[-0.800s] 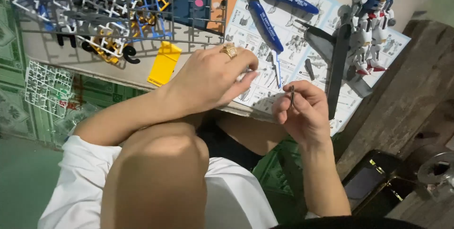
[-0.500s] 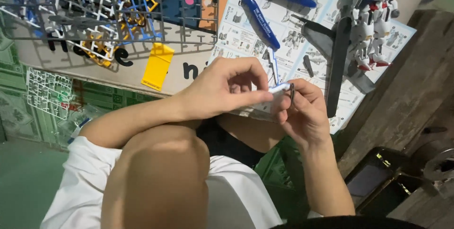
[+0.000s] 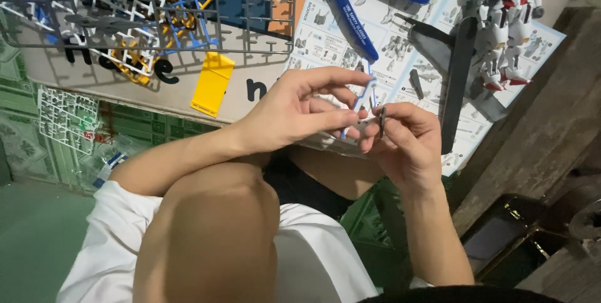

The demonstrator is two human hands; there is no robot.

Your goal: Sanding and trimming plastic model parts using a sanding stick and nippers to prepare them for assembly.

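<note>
Nearest, a bare knee (image 3: 213, 228) blocked the lap. Above it, the left hand (image 3: 294, 112) pinched a thin pale-blue part (image 3: 362, 99); the right hand (image 3: 400, 140) closed on a small dark piece (image 3: 382, 120), shape unclear. Beyond, on the desk (image 3: 250, 87): instruction sheet (image 3: 325, 34), blue nippers (image 3: 357, 24) partly cut off, model robot (image 3: 507, 21) cropped at top.

The left hand (image 3: 294, 112) pinched a thin white-blue part (image 3: 358, 104) just below the blue nippers (image 3: 357, 12). Touching it, the right hand (image 3: 404, 143) held a small dark piece (image 3: 382, 121), perhaps a blade. Right of the nippers stood a white robot model (image 3: 507, 24).
</note>
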